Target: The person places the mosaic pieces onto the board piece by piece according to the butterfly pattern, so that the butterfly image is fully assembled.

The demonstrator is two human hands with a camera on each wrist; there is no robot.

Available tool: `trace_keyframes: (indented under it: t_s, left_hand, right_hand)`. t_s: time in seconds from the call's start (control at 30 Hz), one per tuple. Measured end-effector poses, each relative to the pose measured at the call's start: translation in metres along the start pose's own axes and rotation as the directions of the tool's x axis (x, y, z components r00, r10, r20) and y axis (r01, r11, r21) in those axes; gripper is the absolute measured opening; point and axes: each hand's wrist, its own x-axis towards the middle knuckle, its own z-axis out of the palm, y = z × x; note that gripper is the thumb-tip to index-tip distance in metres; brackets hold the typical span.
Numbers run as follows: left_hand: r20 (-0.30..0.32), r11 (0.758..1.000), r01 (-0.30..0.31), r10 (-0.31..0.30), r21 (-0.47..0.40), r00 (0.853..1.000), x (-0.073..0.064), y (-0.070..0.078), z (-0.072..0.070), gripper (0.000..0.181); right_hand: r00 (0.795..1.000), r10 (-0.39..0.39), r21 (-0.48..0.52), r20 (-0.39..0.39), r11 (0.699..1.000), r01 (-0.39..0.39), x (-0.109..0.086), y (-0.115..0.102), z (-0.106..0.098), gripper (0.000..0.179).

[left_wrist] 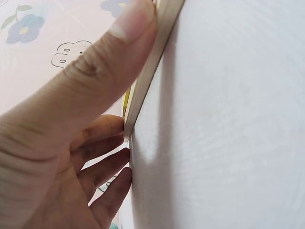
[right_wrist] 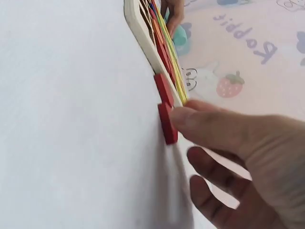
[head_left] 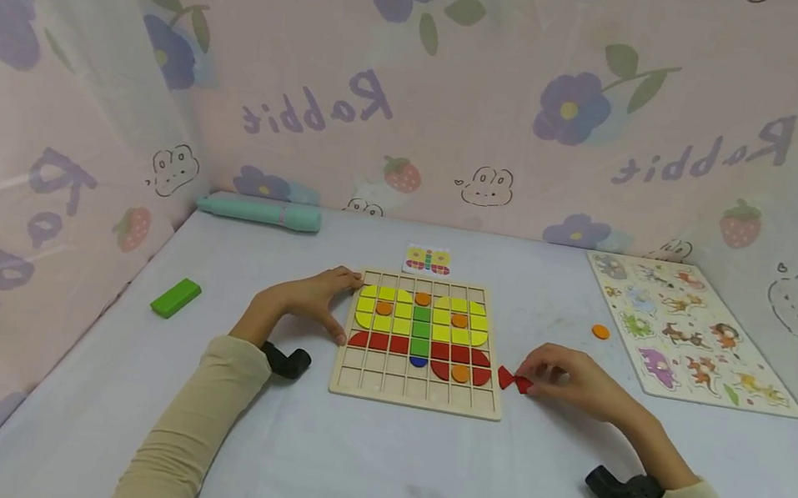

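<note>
My left hand point(head_left: 312, 298) rests against the left edge of a square wooden grid board point(head_left: 381, 383), thumb and fingertips along its side. On the board lie yellow pieces point(head_left: 368, 322), red pieces point(head_left: 387, 342), a green strip point(head_left: 421, 328), orange discs point(head_left: 460, 373) and a blue piece point(head_left: 418, 362). To the right of the board, my right hand point(head_left: 581, 382) pinches a small red piece point(right_wrist: 167, 125) between thumb and index finger, low at the tabletop. A second red piece point(head_left: 506, 377) lies between it and the board's right edge.
Behind the board sits a small pattern card point(head_left: 428, 260). A loose orange disc point(head_left: 600, 332) and an animal puzzle board point(head_left: 697, 339) are on the right. A green block point(head_left: 175, 298) lies at left, and a teal marker-shaped object point(head_left: 260, 212) at the back left.
</note>
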Motion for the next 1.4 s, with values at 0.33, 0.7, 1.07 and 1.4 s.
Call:
trace_keyframes:
  t_s: [0.33,0.7,1.07,1.4]
  left_hand:
    - [-0.009,1.000,-0.011,0.011,-0.002,1.000,0.000,-0.002,0.000,0.101]
    - [-0.008,1.000,-0.001,0.001,0.001,1.000,-0.001,-0.001,-0.001,0.101]
    - [0.000,1.000,-0.015,0.015,0.024,1.000,-0.001,-0.003,0.000,0.100]
    - [0.006,1.000,-0.005,0.005,0.025,1.000,0.000,-0.001,-0.001,0.101]
  right_hand:
    - [0.988,-0.072,0.075,0.140,0.995,0.062,-0.005,0.005,-0.003,0.024]
    - [0.993,0.114,-0.205,-0.008,0.972,-0.113,-0.003,0.002,-0.005,0.030]
    - [1.000,-0.011,-0.113,0.011,0.994,0.012,-0.003,0.003,-0.005,0.026]
    - [0.999,-0.032,-0.131,-0.017,0.991,0.030,0.048,-0.040,0.036,0.027]
